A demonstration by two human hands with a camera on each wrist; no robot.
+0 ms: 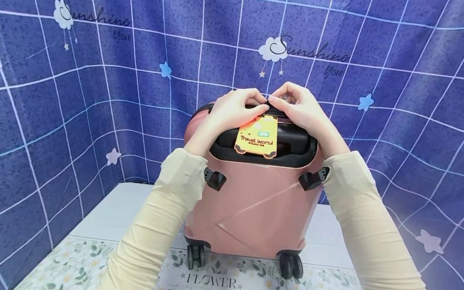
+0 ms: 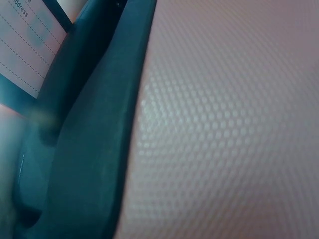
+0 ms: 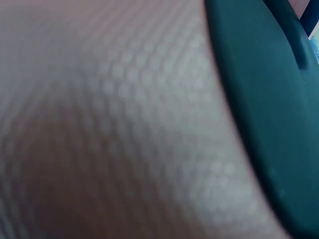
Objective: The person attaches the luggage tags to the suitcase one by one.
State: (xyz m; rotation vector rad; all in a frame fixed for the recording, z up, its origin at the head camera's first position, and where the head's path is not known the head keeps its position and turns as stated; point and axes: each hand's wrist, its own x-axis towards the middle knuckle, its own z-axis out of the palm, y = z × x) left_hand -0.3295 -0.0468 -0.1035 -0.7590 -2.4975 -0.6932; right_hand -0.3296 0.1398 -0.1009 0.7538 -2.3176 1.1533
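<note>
A pink hard-shell suitcase (image 1: 252, 208) stands upright on its wheels in the head view. A yellow luggage tag (image 1: 257, 140) printed "Travel World" hangs in front of its black handle area (image 1: 296, 138). My left hand (image 1: 238, 107) pinches at the tag's top, where its strap is mostly covered by fingers. Close against it, my right hand (image 1: 298, 105) pinches at the same strap with thumb and fingertips. Up close in the left wrist view, the tag's lined address side (image 2: 25, 45) shows beside black trim (image 2: 99, 129). Neither wrist view shows fingers clearly.
Black corner brackets (image 1: 312, 179) stick out from the suitcase's front on both sides. Double wheels (image 1: 290, 265) rest on a floral mat (image 1: 327, 286) reading "FLOWER". Behind hangs a blue grid-patterned curtain (image 1: 139, 90) with clouds and stars. Textured pink shell (image 3: 124, 124) fills most of the right wrist view.
</note>
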